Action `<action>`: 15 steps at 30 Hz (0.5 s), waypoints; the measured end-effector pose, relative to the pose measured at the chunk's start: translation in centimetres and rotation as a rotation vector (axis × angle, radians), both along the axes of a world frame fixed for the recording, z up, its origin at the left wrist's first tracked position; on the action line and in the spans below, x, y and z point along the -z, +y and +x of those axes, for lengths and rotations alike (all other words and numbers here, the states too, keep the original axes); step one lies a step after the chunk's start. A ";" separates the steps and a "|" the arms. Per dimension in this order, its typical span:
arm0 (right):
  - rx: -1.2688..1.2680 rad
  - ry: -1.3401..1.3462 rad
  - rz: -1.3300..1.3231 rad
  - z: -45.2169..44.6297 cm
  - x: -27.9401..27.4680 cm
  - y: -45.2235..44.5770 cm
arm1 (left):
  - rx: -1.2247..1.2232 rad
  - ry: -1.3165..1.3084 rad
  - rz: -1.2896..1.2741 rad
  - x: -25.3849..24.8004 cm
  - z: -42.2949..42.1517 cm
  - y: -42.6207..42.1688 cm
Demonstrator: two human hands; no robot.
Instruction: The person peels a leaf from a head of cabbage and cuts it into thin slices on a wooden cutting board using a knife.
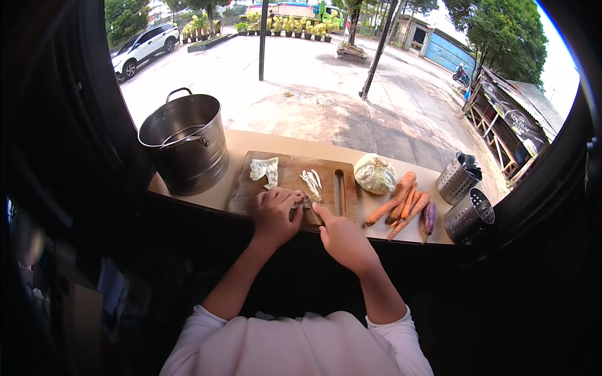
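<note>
My right hand (pixel 346 243) is closed round the handle of a knife (pixel 307 202), near the front edge of a wooden cutting board (pixel 287 164). Beside the blade, my left hand (pixel 276 214) lies on the board with its fingers bent together. Whatever is under those fingers is mostly hidden. Pale thin shreds (pixel 311 183) lie just beyond the knife. Farther left on the board is a crumpled whitish leaf-like piece (pixel 264 170). A long slot (pixel 340 191) runs along the board's right side.
A large steel pot (pixel 185 147) stands left of the board. On the right are a cabbage (pixel 375 174), several carrots (pixel 401 202), a purple eggplant (pixel 428 218) and two perforated metal holders (pixel 469 216). Beyond the narrow counter (pixel 301 148) lies a paved yard.
</note>
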State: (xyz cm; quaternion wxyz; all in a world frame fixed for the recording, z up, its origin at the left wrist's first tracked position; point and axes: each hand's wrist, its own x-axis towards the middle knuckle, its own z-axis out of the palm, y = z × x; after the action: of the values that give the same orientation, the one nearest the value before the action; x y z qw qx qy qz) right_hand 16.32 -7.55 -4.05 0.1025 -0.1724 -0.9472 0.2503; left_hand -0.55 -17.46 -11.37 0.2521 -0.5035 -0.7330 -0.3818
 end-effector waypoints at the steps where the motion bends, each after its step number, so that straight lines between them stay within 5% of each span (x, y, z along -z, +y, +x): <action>1: 0.006 -0.010 -0.001 0.3 -0.1 -0.2 | 0.001 -0.003 0.001 0.0 0.0 0.0; 15: 0.005 0.055 0.111 -1.1 1.3 0.3 | 0.013 0.002 0.024 0.5 -0.3 0.1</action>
State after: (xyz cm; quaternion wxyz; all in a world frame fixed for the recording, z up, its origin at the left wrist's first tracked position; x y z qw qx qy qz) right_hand 15.23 -7.29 -5.39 0.1383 -0.1620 -0.9560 0.2019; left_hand -0.80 -17.34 -11.83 0.2561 -0.5055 -0.7249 -0.3917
